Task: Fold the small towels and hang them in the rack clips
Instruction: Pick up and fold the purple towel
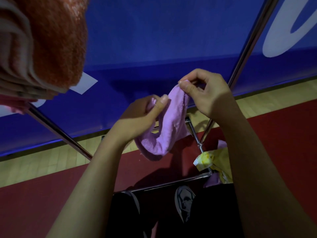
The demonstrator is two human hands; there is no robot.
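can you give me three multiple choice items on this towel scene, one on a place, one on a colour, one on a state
1. Where does the orange towel sit in the view?
A. upper left
B. lower right
C. bottom centre

2. What colour is the small towel held in the hands?
A. green
B. lilac
C. white

3. How is that towel held?
A. flat on the floor
C. pinched by both hands
B. clipped to the rack

Key: 1 A, it fills the upper left corner. 2 B, its cloth is pale purple. 3 C, the left hand and the right hand each pinch an upper edge while it sags between them.
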